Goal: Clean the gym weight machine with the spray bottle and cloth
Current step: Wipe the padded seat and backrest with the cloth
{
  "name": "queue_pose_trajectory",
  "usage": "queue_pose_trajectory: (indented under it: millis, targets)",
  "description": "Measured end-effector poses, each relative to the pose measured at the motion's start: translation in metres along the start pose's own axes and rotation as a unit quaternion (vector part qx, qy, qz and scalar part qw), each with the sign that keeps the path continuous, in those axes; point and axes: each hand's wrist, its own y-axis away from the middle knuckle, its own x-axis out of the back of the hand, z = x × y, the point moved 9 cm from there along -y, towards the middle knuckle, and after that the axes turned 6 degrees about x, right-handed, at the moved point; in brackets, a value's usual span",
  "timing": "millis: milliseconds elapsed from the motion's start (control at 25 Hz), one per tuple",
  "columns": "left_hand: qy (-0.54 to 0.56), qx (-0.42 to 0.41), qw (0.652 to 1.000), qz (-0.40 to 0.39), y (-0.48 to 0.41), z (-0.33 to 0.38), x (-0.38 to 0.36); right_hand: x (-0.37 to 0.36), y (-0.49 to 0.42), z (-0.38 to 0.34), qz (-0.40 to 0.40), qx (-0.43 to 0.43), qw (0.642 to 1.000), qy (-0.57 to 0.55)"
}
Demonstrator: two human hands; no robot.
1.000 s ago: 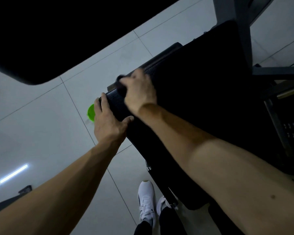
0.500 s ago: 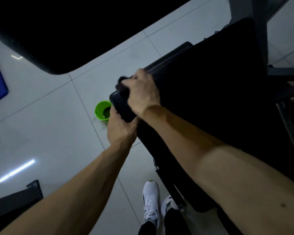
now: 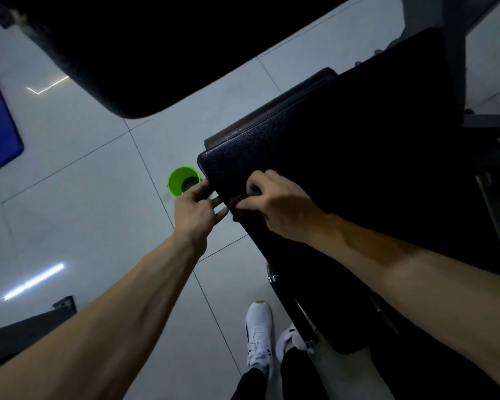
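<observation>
At pad (image 3: 344, 157) edge: dark cloth (image 3: 238, 205) bunched in right hand (image 3: 280, 203).

I record the machine's pad (image 3: 344, 157) as black, grained upholstery with a rounded corner and a stitched edge, and it runs slantwise across my view. The cloth (image 3: 236, 205) is dark and bunched into a small wad. It sits against the pad's left edge, a little below the corner. The right hand (image 3: 274, 203) grips it, and curled fingers hide most of it.
</observation>
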Motion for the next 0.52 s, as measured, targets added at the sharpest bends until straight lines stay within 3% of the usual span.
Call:
queue_pose_trajectory:
  millis: [80,160,200,280,400,520]
  targets:
    - [0.012,0.014,1.000,0.005,-0.001,-0.001,0.002,0.026,-0.029,0.037,0.081,-0.109,0.991,-0.021]
    - [0.029,0.026,0.999,0.012,-0.002,-0.005,0.003,0.055,-0.057,0.077,0.166,-0.272,0.947,-0.040]
    - [0.038,0.031,0.999,0.014,-0.001,-0.006,0.003,0.056,-0.065,0.082,0.175,-0.309,0.934,-0.047]
    - [0.060,0.043,0.997,0.020,0.000,-0.005,0.004,0.038,-0.072,0.054,0.150,-0.257,0.954,-0.035]
    - [0.072,0.064,0.995,0.027,0.001,-0.005,0.005,-0.005,-0.022,-0.017,0.073,-0.082,0.994,-0.016]
    - [0.064,0.064,0.996,0.018,0.002,-0.006,0.002,-0.015,0.015,-0.019,-0.039,0.021,0.999,0.030]
